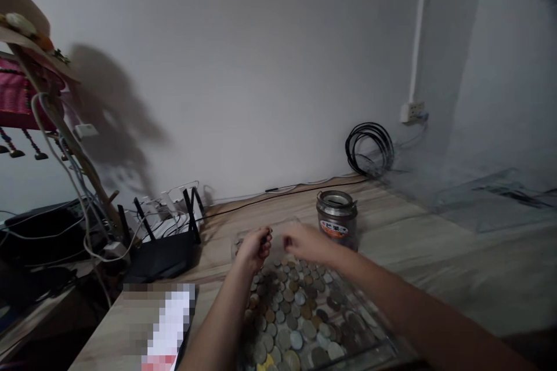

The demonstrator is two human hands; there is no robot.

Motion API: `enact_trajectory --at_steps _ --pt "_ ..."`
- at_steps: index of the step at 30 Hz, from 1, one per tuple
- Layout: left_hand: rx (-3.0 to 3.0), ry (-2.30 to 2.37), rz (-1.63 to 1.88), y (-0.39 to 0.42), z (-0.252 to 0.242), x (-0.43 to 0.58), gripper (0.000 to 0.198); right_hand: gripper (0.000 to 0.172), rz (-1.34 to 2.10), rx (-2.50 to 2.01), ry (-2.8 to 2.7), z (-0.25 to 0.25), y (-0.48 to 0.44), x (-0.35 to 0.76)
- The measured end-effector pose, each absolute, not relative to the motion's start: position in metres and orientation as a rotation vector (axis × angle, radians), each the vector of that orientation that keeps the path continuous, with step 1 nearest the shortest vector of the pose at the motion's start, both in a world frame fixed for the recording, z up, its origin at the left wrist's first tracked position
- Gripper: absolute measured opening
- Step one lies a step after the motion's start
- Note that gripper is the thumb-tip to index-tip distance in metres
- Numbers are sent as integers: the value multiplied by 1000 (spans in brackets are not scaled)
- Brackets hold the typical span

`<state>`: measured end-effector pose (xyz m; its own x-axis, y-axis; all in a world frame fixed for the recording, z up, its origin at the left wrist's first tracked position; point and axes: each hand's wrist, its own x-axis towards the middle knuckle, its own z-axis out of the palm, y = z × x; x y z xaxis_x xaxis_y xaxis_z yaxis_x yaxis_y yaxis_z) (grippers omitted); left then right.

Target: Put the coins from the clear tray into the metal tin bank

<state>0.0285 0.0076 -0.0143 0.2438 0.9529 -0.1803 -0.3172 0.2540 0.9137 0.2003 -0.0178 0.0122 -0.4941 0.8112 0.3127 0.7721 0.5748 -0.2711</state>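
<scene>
Many coins lie spread in a clear, shallow plastic tray in front of me. My left hand is over the tray's far left part, its fingers curled closed. A small dark thing shows at its fingertips, too small to name. To the right, my right hand hovers above the far coins with fingers bent down and drawn together. It is blurred, and what it holds, if anything, is hidden. Just behind my right forearm stands a metal can with an orange label, its lower part partly covered.
A black router with upright antennas and tangled white cables is on the left. Beside the tray at lower left lies a pixelated flat item. A coil of black cable leans on the wall. A clear sheet lies at right.
</scene>
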Motion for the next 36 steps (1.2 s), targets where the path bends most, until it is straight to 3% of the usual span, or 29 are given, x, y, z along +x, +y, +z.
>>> enact_trajectory --at_steps 6,11,17,23,27,31,36 --pt "1021 914 1007 4 -16 29 30 20 -330 -1698 -1617 59 4 272" --pt "1092 914 961 1 -17 30 28 14 -91 -1783 -1707 50 23 306" --pt "1088 921 948 2 -18 31 28 25 -367 -1443 -1679 50 2 268" --pt "1091 913 910 1 -18 31 29 23 85 -1170 -2227 18 -19 197" --pt "1078 876 872 -1 -16 32 25 15 31 -1326 -2207 2 -19 182" --pt "932 849 866 -1 -13 34 9 19 -22 -1316 -2151 9 -15 192" --pt "772 866 831 2 -14 32 25 27 -330 -1421 -1781 38 -6 240"
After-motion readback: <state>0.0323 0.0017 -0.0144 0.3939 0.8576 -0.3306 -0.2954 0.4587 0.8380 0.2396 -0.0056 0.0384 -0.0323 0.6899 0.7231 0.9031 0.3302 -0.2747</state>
